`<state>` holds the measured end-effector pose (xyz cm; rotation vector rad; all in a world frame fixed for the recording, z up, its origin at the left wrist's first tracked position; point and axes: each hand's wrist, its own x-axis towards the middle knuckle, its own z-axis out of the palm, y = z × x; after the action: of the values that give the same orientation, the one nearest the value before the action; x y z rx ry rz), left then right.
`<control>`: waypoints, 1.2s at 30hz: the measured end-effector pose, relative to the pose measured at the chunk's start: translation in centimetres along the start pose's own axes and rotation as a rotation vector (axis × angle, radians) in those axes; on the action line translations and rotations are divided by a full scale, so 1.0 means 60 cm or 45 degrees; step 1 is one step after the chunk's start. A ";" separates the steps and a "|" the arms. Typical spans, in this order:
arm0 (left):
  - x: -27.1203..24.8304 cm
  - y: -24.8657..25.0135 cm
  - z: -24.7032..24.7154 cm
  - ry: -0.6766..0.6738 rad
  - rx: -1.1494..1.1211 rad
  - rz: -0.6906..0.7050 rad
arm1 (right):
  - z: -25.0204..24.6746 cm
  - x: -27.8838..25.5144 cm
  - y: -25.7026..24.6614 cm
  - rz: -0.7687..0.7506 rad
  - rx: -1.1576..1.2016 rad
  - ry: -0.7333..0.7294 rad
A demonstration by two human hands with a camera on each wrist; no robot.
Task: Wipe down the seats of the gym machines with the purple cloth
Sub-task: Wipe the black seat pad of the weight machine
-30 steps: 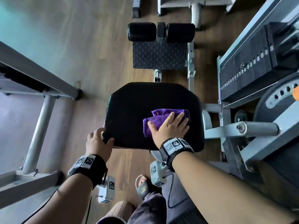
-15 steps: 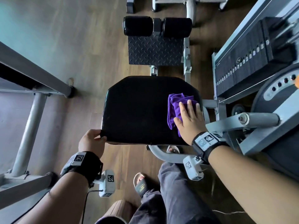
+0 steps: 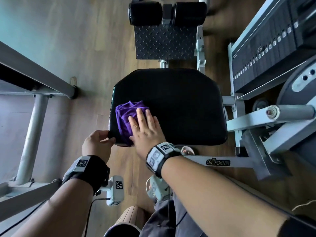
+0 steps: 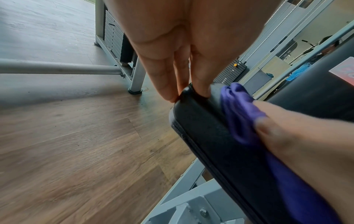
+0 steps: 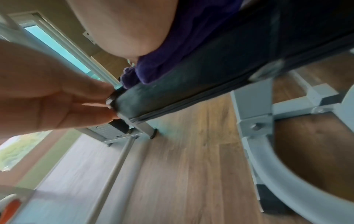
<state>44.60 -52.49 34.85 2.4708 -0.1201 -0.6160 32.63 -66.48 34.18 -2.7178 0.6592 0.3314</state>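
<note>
A black padded seat of a gym machine fills the middle of the head view. The crumpled purple cloth lies on the seat's near left part. My right hand presses flat on the cloth with straight fingers. My left hand grips the seat's near left corner, fingers curled round the edge. The left wrist view shows the cloth beside that corner. In the right wrist view the cloth lies under my palm, above the seat edge.
A weight stack and grey frame stand to the right of the seat. Black roller pads and a tread plate lie beyond it. Another machine's grey bars cross the wooden floor on the left. My foot is under the seat.
My right hand has swept the cloth from the seat's right edge across to its near left part. My left hand has kept its grip on the seat's left corner.
</note>
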 end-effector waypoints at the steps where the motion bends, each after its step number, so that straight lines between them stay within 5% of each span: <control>1: -0.002 0.003 0.000 0.003 -0.014 -0.006 | -0.006 -0.006 0.029 0.064 0.011 0.040; 7: -0.005 -0.005 0.005 -0.013 -0.112 -0.014 | -0.055 -0.069 0.275 0.660 -0.039 0.114; 11: -0.004 -0.016 0.012 -0.021 -0.239 -0.060 | -0.057 -0.067 0.271 0.801 -0.068 0.044; 18: -0.007 -0.024 0.018 0.021 -0.453 -0.103 | -0.031 -0.044 0.049 -0.028 -0.146 -0.139; 21: -0.008 -0.030 0.023 0.038 -0.539 -0.136 | -0.016 0.009 -0.028 -0.182 -0.209 -0.224; 29: -0.010 -0.022 0.033 0.079 -0.541 -0.219 | -0.032 0.162 -0.042 -0.305 -0.303 -0.199; 36: 0.031 0.053 0.027 -0.097 -0.496 -0.302 | -0.069 0.204 0.047 0.007 -0.265 -0.091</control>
<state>45.68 -56.38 34.70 2.0980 0.2454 -0.7542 42.49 -75.29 33.65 -2.8840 0.6447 0.5234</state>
